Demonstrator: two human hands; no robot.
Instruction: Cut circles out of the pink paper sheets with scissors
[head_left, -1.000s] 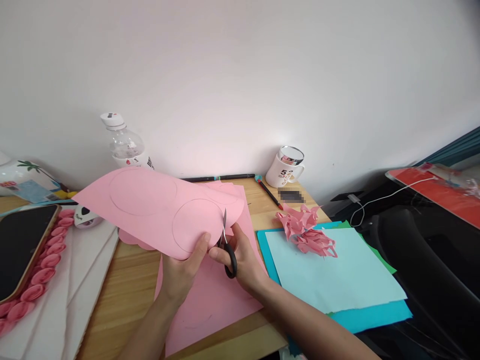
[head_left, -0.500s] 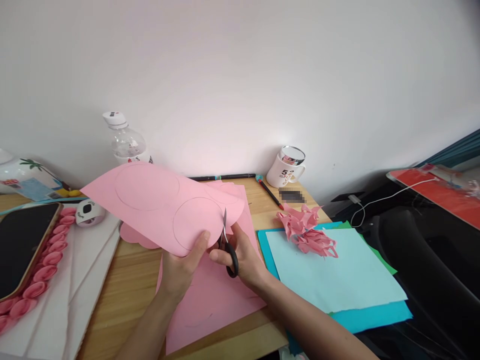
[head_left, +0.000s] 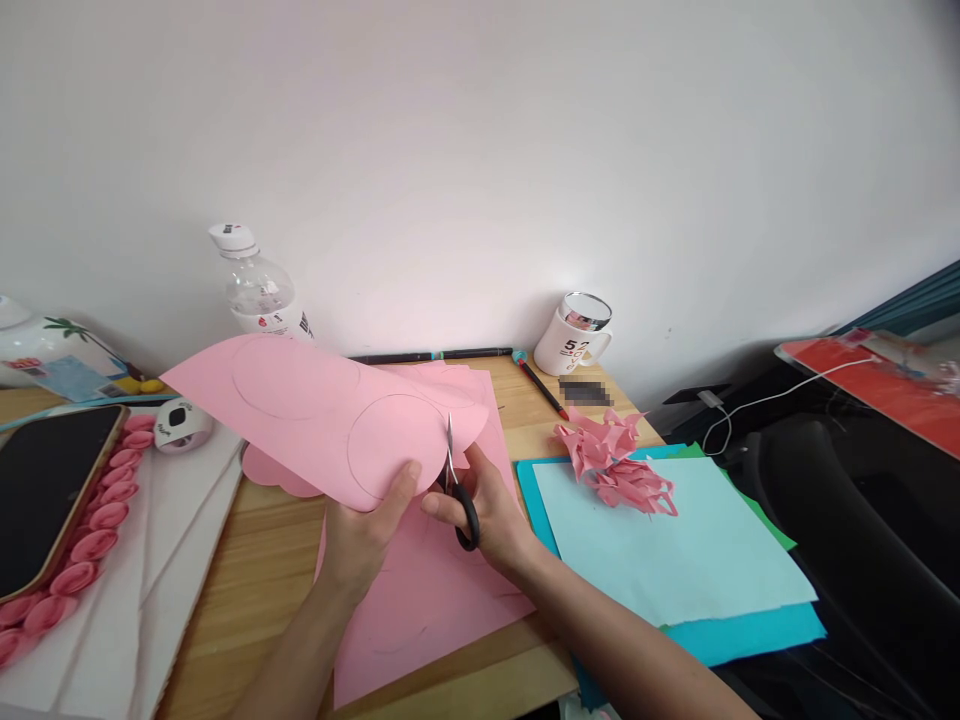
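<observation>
A pink paper sheet [head_left: 300,400] with pencilled circles is held up above the desk, its far edge curling. My left hand [head_left: 367,540] pinches its near edge, thumb on top beside the lower circle. Black-handled scissors [head_left: 466,515] are in my right hand [head_left: 491,515], the thumb and fingers closed round the handles. The blades point away from me and sit at the sheet's right part, by the edge of that circle. Beneath both hands lie more pink sheets [head_left: 420,620] with faint pencil curves. Cut pink rounds [head_left: 281,475] show partly under the raised sheet.
Pink scraps [head_left: 611,465] lie on light blue paper [head_left: 675,560] at the right. A white mug [head_left: 570,340], pens [head_left: 472,353] and a bottle [head_left: 259,290] stand or lie along the wall. At the left are a phone [head_left: 52,490] and several rolled pink paper flowers [head_left: 94,545].
The scissor blades have come closer together at the sheet. The sheet's far left part has dipped slightly; both hands stay in nearly the same place.
</observation>
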